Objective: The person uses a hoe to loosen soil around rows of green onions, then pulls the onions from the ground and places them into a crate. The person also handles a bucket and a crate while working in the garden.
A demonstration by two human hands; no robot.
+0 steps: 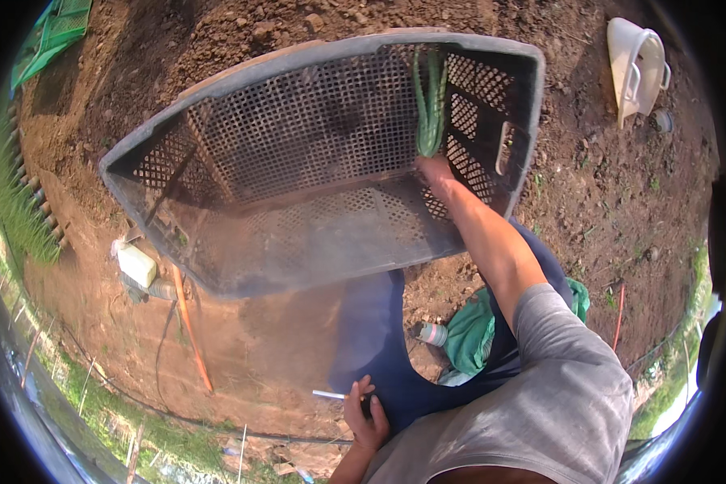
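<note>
A large black plastic crate (339,239) with perforated sides stands open before me. Inside it, at the right end, my right hand (435,169) grips the base of a plant with long green leaves (431,115), perhaps aloe. Its leaves stand upright along the mesh wall, tips towards the far rim. Low at my left side, my left hand (365,411) holds a white cigarette (328,394) between its fingers, close to my dark blue trousers (393,369).
Bare reddish soil surrounds the crate. An orange-handled tool (190,330) and a pale plastic jug (137,265) lie left. A green cloth or net sack (473,333) and stacked pots (432,333) are by my legs. A white tub (635,75) lies far right, green crates (51,36) far left.
</note>
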